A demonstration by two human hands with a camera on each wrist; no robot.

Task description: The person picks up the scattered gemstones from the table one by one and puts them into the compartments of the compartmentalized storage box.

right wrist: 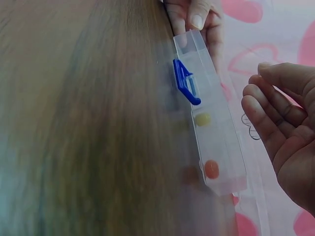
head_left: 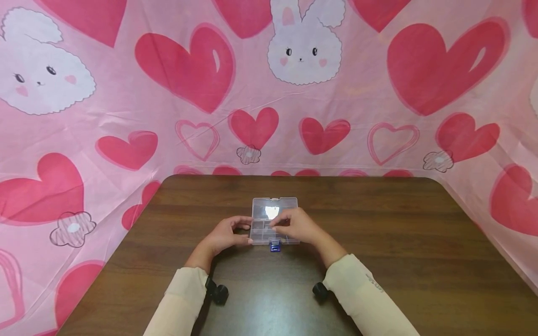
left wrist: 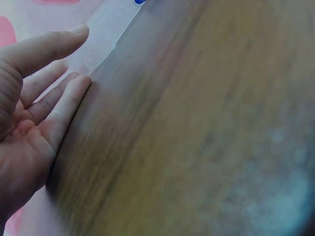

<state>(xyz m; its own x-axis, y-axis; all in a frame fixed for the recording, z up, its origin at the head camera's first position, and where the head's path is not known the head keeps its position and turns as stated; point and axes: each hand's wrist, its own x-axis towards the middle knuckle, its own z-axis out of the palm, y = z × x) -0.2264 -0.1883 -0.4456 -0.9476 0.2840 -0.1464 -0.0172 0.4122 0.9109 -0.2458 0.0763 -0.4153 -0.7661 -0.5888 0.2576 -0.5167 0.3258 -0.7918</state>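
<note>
A clear plastic compartment box (head_left: 257,237) stands on the table with its lid (head_left: 262,208) raised at the back and a blue latch (head_left: 275,246) at the front. My left hand (head_left: 223,234) spans the box's left end, its thumb by the front corner and its fingers toward the hinge, fairly straight in the left wrist view. Over the compartments hovers my right hand (head_left: 297,226), thumb and forefinger tips close together; I cannot tell whether something small sits between them. Through the front wall show a small yellow piece (right wrist: 202,119) and a small orange one (right wrist: 211,169).
The brown wood-grain table (head_left: 378,233) extends all around the box. Behind it and along both sides hangs a pink cloth (head_left: 361,93) printed with hearts and rabbits. Each wrist carries a small black camera, the left (head_left: 219,294) and the right (head_left: 320,291).
</note>
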